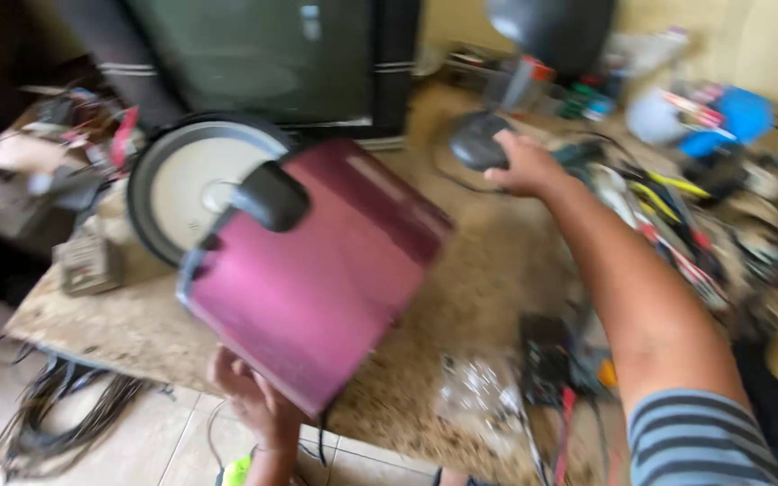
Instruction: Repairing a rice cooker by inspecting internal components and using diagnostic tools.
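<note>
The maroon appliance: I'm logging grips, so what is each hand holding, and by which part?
The left hand supports the maroon appliance from beneath, at its lower end. The right hand rests on a dark rounded object on the table; blur hides the grip.

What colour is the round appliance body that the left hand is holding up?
The appliance body is magenta-pink with a black handle, supported underneath by the left hand; head view shows it.

Speckled stone table [461, 297], tiled floor [182, 441]

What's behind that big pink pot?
Behind the pink pot a round white lid leans by a dark television. The pot covers the lid's right edge.
</note>
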